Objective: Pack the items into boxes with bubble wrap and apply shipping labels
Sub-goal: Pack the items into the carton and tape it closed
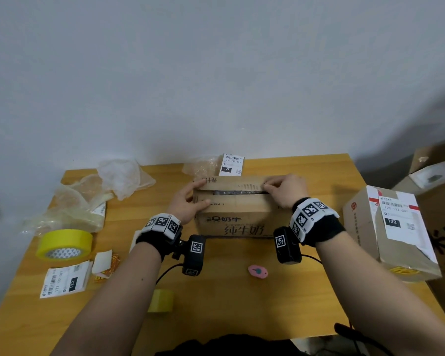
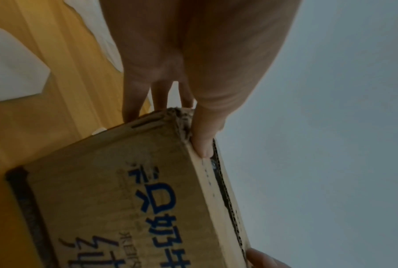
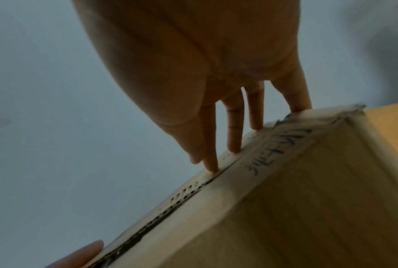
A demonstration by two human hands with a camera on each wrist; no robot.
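- Two hands on one box [image 1: 235,209], mid-bench [image 1: 293,291], wall side up ahead.
- Left hand [image 1: 188,201]: fingers straight, thumb lying along the top flap near the left corner, other fingers down the left side. Reads as bracing, so the box does not slide.
- Right hand [image 1: 285,191]: fingers spread and extended, tips pressing the flaps at the centre seam, right end. Nothing pinched that I can see.
- Seam shows a dark gap along most of its length; flaps down but not taped. Judgement: the closing step, flaps held flat ahead of sealing.
- Yellow tape [image 1: 63,244] sits near the bench's left edge, well apart from the box; one hand would have to let go to fetch it, and the flaps may spring.
- Labels [image 1: 65,280] lie front left; one more label [image 1: 231,164] just behind the box.
- Second box [image 1: 393,229], right edge, already labelled.
- Loose wrap [image 1: 124,176] at back left.
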